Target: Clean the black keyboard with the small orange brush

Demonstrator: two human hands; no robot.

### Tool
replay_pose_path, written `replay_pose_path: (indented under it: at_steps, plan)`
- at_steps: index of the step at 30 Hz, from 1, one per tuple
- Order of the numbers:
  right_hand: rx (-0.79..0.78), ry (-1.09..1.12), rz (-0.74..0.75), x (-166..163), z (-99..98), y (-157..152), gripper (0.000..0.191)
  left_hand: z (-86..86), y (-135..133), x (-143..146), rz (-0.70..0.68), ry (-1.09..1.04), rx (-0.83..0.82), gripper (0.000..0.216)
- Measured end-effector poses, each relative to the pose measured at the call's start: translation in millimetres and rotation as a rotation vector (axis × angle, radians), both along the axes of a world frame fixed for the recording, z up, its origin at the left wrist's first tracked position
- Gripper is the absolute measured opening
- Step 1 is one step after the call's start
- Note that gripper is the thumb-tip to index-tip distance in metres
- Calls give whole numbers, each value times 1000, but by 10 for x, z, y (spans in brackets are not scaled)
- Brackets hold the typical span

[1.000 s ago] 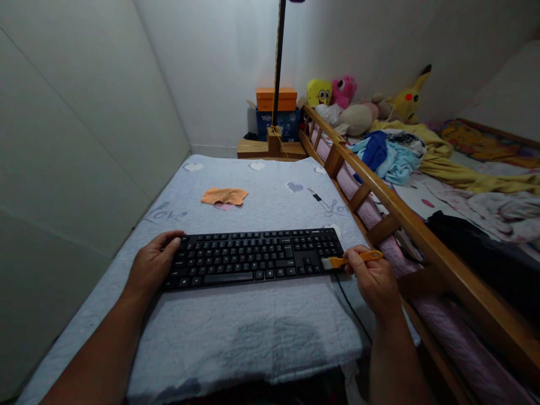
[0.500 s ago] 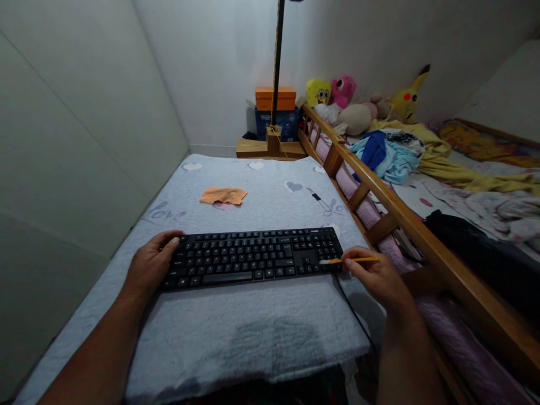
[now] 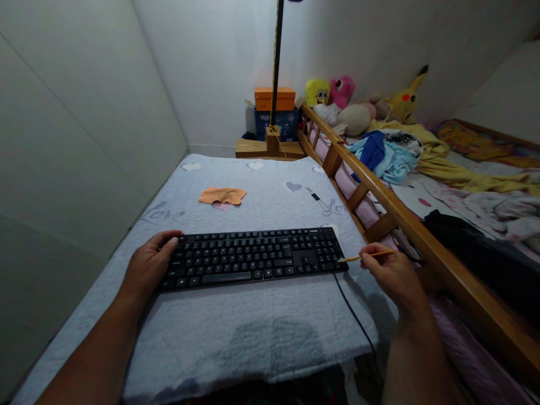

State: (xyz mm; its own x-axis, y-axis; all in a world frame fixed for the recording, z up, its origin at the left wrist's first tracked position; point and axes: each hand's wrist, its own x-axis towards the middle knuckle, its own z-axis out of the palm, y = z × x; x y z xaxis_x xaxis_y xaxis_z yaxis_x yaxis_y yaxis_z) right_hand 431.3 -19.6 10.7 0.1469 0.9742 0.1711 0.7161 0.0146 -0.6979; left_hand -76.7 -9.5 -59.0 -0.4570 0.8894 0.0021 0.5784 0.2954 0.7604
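A black keyboard [image 3: 253, 259] lies across a pale blue quilted cover [image 3: 253, 332]. My left hand [image 3: 149, 264] rests on the keyboard's left end, fingers curled over its edge. At the keyboard's right end, my right hand [image 3: 390, 273] pinches the handle of a small orange brush [image 3: 365, 256]. The brush is turned edge-on, and its bristle tip sits at the keyboard's right edge. The keyboard's black cable [image 3: 352, 315] runs off the front right of the cover.
An orange cloth [image 3: 223, 196] lies further back on the cover. A wooden rail [image 3: 379, 191] runs along the right, with a bed of clothes and soft toys [image 3: 358, 107] behind it. A pole on a wooden base [image 3: 272, 143] and boxes [image 3: 276, 109] stand at the back wall.
My right hand has drawn the brush to the right, from the number pad to just off the keyboard's right edge, and turned it edge-on. The left hand has stayed put.
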Motion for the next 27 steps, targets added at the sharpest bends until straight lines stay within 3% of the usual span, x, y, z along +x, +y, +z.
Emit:
replay_pose_path:
  at_steps: [4, 12, 19, 27]
  plan:
    - [91, 6, -51, -33, 46, -30, 19, -6, -1, -3, -1, 19, 0, 51]
    - [-13, 298, 182, -368, -106, -31, 20, 57, -14, 50, 6, 11, 0, 51]
    - [3, 110, 99, -228, -207, 24, 23, 49, 0, 45, 4, 1, 15, 51]
    - [79, -67, -54, -2, -97, 16, 25, -5, 1, -5, 2, 13, -1, 52]
